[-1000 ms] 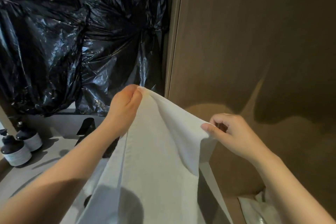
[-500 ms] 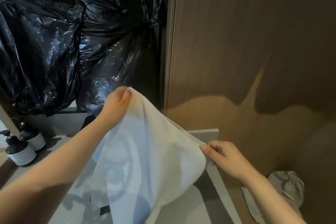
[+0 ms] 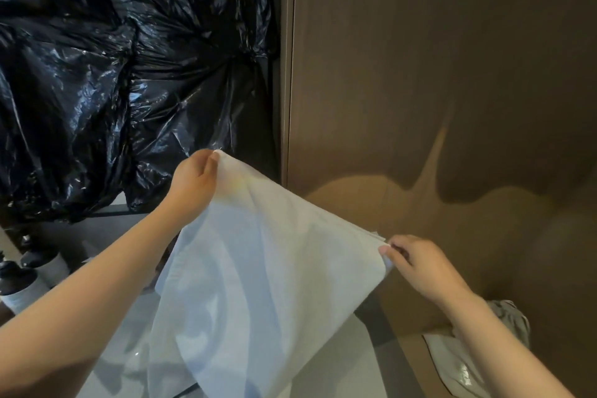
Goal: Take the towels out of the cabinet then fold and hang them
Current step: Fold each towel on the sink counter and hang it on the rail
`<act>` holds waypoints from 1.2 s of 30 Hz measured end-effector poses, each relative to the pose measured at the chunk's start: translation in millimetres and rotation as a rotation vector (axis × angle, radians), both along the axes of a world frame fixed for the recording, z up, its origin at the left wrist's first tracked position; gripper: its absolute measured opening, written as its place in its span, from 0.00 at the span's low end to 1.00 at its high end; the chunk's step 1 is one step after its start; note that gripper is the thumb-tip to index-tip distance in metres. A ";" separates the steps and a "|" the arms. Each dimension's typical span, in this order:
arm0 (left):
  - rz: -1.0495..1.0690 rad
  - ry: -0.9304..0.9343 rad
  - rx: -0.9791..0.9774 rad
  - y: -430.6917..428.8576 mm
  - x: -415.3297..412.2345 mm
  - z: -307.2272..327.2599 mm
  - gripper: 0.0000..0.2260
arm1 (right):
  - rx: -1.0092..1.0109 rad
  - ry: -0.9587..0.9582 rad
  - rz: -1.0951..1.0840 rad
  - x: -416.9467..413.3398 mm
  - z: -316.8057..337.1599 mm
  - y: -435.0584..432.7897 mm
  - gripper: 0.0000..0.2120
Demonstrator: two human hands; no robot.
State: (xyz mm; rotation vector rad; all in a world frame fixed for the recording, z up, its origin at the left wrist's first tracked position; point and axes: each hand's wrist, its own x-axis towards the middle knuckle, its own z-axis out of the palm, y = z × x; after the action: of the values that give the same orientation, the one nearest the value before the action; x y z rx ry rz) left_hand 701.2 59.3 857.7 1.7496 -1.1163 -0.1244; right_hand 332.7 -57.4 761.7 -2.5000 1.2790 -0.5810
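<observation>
A white towel point(image 3: 265, 268) hangs spread above the grey tabletop point(image 3: 339, 368). The right hand point(image 3: 416, 263) has one corner pinched in its grip. The left hand point(image 3: 193, 184), farther off, pinches the opposite corner, before black plastic sheeting point(image 3: 97, 74).

The towel point(image 3: 268, 268) that I pinch with my left hand point(image 3: 193, 184) and my right hand point(image 3: 416, 265) is thin white cloth, matt and smooth, with soft folds. In the upper left of the frame the black sheeting point(image 3: 113, 74) is plastic, very glossy and full of wrinkles. The panel point(image 3: 436, 74) on the right looks like brown wood, matt and even. The counter point(image 3: 129, 362) at the bottom is grey, smooth and a little shiny.
</observation>
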 end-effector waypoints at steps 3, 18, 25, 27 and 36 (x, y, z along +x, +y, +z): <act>0.030 -0.043 -0.073 -3.2 5.3 22.2 0.11 | -0.164 -0.005 -0.062 4.3 45.6 -17.4 0.11; 0.109 -0.059 -0.317 -23.0 -3.0 113.3 0.11 | -0.558 0.122 -0.194 -3.3 239.0 -67.8 0.15; 0.149 -0.091 -0.343 -31.2 -8.9 123.5 0.09 | -0.623 0.042 -0.236 -8.3 253.4 -65.1 0.07; 0.145 -0.104 -0.346 -34.5 -11.1 123.9 0.09 | -0.593 0.066 -0.258 -10.0 254.7 -65.4 0.08; 0.138 -0.138 -0.366 -41.4 -16.3 125.9 0.14 | -0.505 0.060 -0.280 -9.9 253.4 -64.8 0.15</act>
State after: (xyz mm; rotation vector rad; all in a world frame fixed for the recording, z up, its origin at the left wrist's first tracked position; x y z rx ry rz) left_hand 684.9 17.8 983.6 1.5145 -1.0373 0.2732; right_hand 322.8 -122.1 1015.1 -2.7574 1.6973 -1.0114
